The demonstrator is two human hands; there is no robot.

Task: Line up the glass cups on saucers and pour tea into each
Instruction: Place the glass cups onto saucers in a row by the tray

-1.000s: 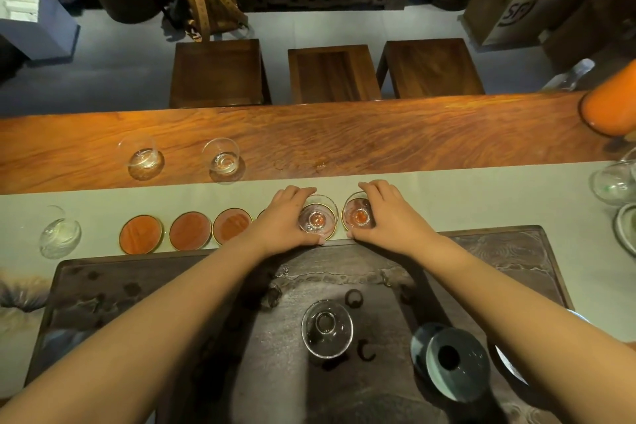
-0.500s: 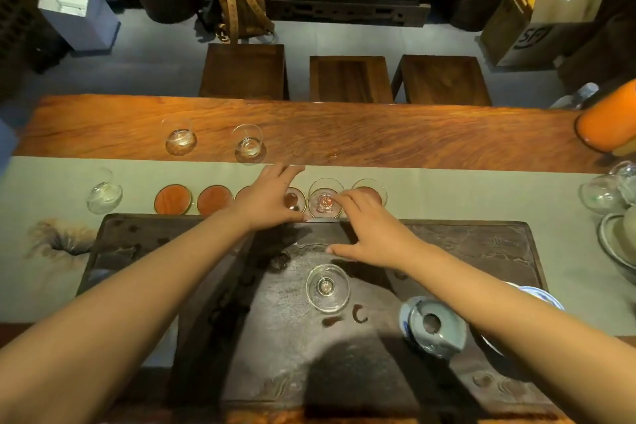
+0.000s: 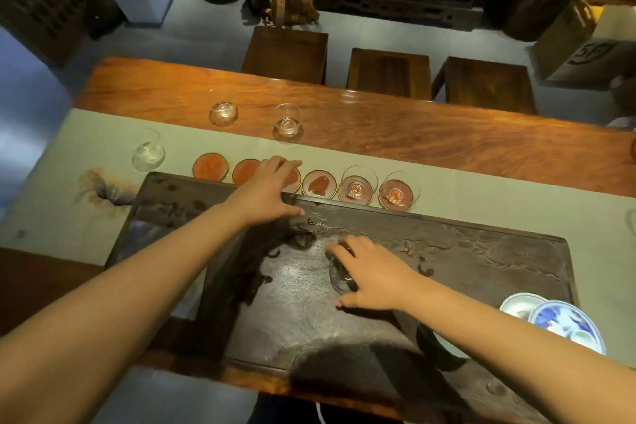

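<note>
Six red, gold-rimmed saucers stand in a row on the grey runner, just beyond the dark tea tray. The two rightmost saucers each carry a glass cup. The saucer beside them is bare, as are the two at the left. My left hand lies open over the third saucer and holds nothing. My right hand is down on the tray, fingers laid over a glass cup that it mostly hides. Three loose glass cups stand farther left and back.
A blue-and-white porcelain bowl sits at the tray's right end near the front edge. Beyond the runner lies the bare wooden tabletop, with three wooden stools behind it. A box and a bag stand on the floor.
My right hand drew back from the saucer row to the glass cup on the tray. My left hand let go of a cup on its saucer and slid left along the row.
</note>
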